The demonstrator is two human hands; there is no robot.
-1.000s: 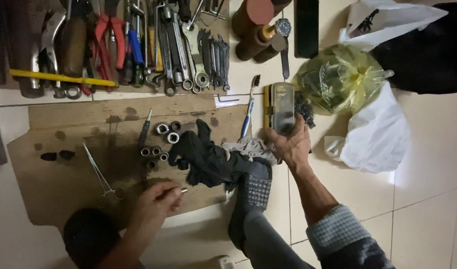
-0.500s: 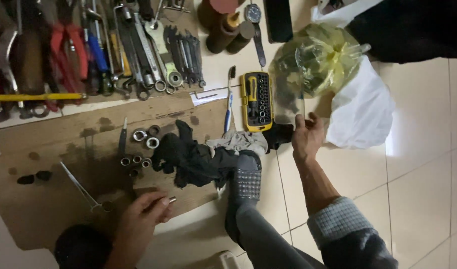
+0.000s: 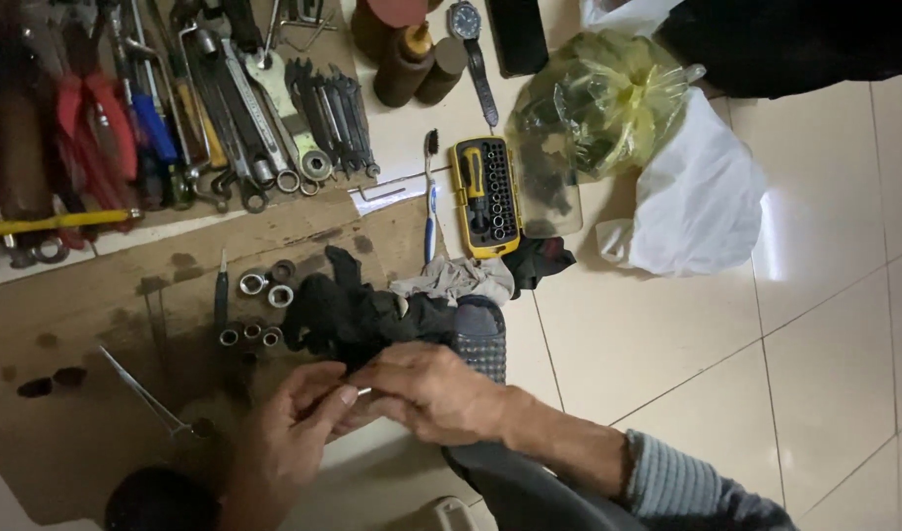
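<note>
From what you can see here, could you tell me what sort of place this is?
Probably a home repair spot set up on a tiled floor: wrenches and pliers laid in rows, an open yellow bit set, loose sockets on cardboard.

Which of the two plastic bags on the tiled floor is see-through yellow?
The crumpled yellow plastic bag nearer the yellow bit-set case; the white plastic bag beside it is opaque.

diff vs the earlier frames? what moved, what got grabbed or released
The right hand left the yellow bit case, now lying open on the floor, and came back to meet the left hand over the cardboard. Both pinch a small metal part, too small to identify. Sockets, wrenches and bags unchanged.
</note>
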